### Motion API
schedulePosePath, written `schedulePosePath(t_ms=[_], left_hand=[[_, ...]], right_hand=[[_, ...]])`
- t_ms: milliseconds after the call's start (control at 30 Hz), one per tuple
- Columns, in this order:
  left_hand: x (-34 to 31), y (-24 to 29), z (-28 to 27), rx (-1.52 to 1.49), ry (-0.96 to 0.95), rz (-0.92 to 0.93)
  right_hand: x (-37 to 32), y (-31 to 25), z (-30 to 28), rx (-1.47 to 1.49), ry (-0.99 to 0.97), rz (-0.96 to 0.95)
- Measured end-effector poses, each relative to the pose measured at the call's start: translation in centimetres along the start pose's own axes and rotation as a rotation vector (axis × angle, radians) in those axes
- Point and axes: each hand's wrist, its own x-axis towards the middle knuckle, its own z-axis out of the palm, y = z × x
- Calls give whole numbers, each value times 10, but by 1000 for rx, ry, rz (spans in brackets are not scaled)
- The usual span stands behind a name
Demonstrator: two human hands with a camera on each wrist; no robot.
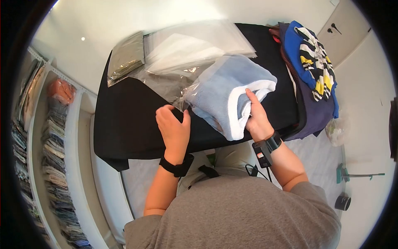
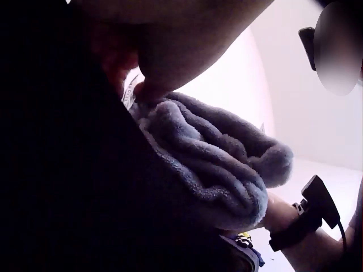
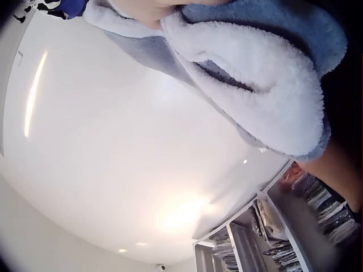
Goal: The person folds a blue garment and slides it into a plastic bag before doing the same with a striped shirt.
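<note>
A folded blue fleece garment with fluffy white trim lies partly inside a clear plastic bag over the black-covered table. My right hand grips the garment at its white trim, thumb on top and the other fingers hidden beneath. At the near edge of the bag, my left hand has bent fingers, with thumb and fingertips around the bag's corner. In the left wrist view the fingertips pinch close to a strip of printed film, beside the rolled blue fleece.
A stack of clear bags lies at the back of the black table, beside a shiny packet. Folded clothes are piled at the right end. Shelves of packed garments stand at left.
</note>
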Motion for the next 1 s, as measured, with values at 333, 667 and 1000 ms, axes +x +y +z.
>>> schedulePosePath(t_ms=[333, 667, 1000], left_hand=[[-8, -3, -3, -126, -275, 12], [32, 7, -94, -146, -765, -57], [158, 78, -27, -58, -683, 508]], right_hand=[[-7, 25, 20, 87, -11, -11], [-51, -63, 11, -1104, -236, 342], [41, -90, 56, -1841, -653, -876]])
